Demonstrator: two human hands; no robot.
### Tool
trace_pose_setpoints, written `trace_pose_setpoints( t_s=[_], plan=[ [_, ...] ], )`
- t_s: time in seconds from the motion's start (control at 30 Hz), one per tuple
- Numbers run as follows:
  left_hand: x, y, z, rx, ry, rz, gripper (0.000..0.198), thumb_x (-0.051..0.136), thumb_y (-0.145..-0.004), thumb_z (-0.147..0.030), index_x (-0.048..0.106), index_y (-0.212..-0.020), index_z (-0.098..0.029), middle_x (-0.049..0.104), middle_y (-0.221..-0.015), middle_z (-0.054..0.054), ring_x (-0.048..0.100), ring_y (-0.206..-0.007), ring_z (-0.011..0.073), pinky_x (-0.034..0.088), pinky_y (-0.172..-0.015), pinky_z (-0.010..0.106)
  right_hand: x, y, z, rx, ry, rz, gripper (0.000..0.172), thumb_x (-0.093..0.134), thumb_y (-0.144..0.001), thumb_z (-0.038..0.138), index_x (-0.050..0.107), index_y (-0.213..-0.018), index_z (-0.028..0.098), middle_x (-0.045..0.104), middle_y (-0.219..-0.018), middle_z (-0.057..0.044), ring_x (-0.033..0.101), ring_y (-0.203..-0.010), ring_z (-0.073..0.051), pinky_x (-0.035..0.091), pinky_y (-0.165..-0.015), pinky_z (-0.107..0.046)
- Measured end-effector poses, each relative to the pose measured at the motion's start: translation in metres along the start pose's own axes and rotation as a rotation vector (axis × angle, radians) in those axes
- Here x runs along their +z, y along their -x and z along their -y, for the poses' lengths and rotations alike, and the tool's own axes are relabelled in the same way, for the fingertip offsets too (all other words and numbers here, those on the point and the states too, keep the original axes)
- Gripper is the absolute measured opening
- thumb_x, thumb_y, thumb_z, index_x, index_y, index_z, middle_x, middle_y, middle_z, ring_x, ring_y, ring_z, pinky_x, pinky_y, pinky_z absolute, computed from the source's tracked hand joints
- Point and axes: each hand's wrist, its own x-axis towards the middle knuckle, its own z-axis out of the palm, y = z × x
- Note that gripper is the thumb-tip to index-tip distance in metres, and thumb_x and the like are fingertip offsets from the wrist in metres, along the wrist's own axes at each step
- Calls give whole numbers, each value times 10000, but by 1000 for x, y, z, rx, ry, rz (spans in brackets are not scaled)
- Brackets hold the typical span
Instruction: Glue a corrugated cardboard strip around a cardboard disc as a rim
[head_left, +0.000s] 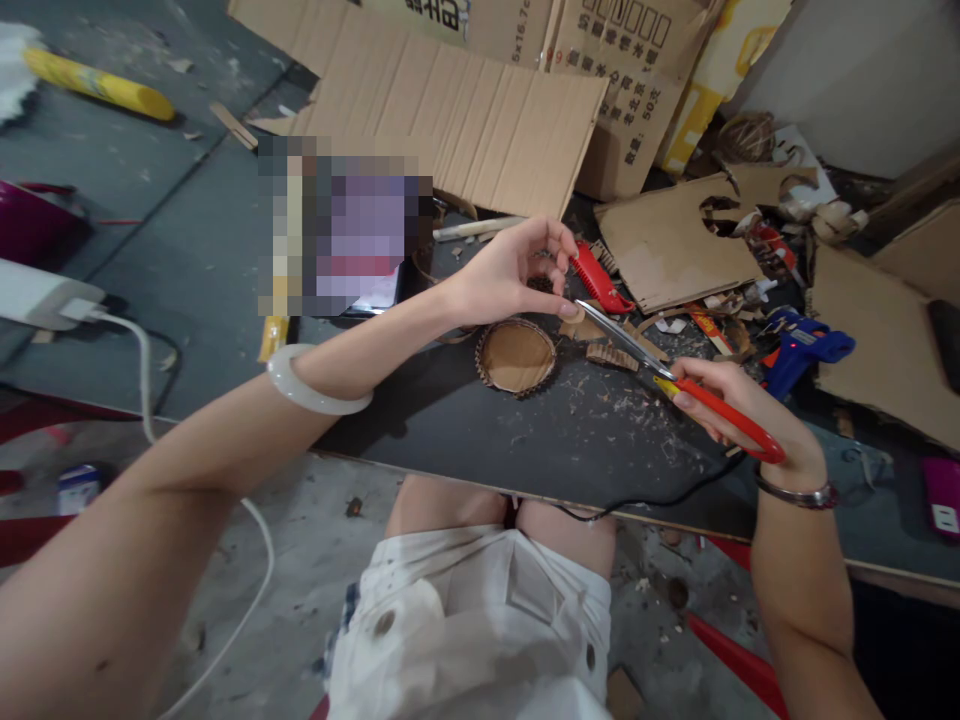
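My right hand (716, 400) is wrapped round the red handles of a pair of scissors (626, 340), whose blades point up and left. Between the thumb and fingers of my left hand (521, 268) is a small tan cardboard piece (576, 314), right at the scissor tips. Whether the blades touch it I cannot tell. Just below my left hand lies a round cardboard disc (517, 357) edged with a corrugated strip. A red ridged-handled tool (600, 278), perhaps a cutter, rests behind my left fingertips. A curled corrugated scrap (611, 357) lies under the blades.
A blue glue gun (806, 345) lies to the right, its black cable (660, 503) running along the table's front edge. Cardboard sheets (465, 110) and a cut panel (679, 240) lie behind, among scraps. A phone (360, 240) stands left, near a white charger cable (142, 350).
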Motion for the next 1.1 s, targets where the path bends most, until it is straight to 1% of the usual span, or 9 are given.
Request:
trace_pose_setpoints(
  t_s=[0.1,0.2,0.3,0.4,0.5,0.57,0.67,0.9,1.1],
  plan=[
    [-1,0,1,-14,33,60,487,865,-577,-232,524,-919,-174,514,-903,4,590,-691,107,535,-697,318,-2,0,0,46,-16,24,285,619,-815,482,494,-814,226,377,-480,95,361,-349,-64,257,-324,-185],
    [-1,1,1,-31,58,73,459,856,-588,-208,534,-913,-179,546,-916,9,599,-724,114,543,-738,317,-3,-3,0,25,-31,-83,309,631,-789,509,514,-814,225,422,-501,81,389,-346,-74,279,-328,-202],
    [1,2,0,-59,92,79,446,848,-608,-223,536,-922,-169,591,-965,33,646,-839,155,552,-813,340,-2,-11,-4,-66,-6,-369,326,658,-756,520,543,-801,219,497,-571,51,423,-390,-82,328,-381,-228],
    [5,4,-1,-126,152,115,409,818,-666,-246,534,-943,-149,658,-973,68,679,-873,168,555,-860,361,0,-22,-13,-134,193,-692,352,725,-688,500,556,-785,207,588,-666,1,522,-510,-123,403,-486,-258],
    [9,6,-2,-211,172,132,395,809,-689,-286,540,-935,-135,712,-919,80,702,-817,156,569,-839,339,4,-33,-24,-124,462,-868,366,711,-689,501,573,-842,198,657,-748,-53,600,-615,-184,450,-569,-299],
    [11,7,-1,-232,161,128,389,818,-679,-298,550,-908,-132,727,-885,75,710,-796,152,574,-820,314,6,-38,-28,-83,591,-899,371,699,-693,507,588,-865,197,686,-793,-78,637,-691,-228,459,-603,-320],
    [14,8,2,-229,151,112,383,826,-668,-303,564,-887,-130,737,-861,74,716,-775,151,581,-786,289,7,-41,-32,0,668,-903,399,686,-700,533,608,-900,197,710,-846,-99,659,-755,-269,458,-619,-336],
    [20,11,9,-163,68,-10,318,809,-677,-289,591,-854,-140,723,-834,63,710,-764,147,585,-762,279,9,-44,-35,33,667,-880,471,606,-750,608,626,-954,183,721,-878,-121,662,-783,-281,448,-637,-348],
    [25,13,9,-125,-66,-73,241,759,-720,-289,591,-821,-148,691,-799,34,692,-748,130,580,-752,265,11,-46,-35,52,647,-850,436,621,-746,576,633,-945,188,729,-898,-114,673,-789,-291,429,-621,-339]
  ],
)
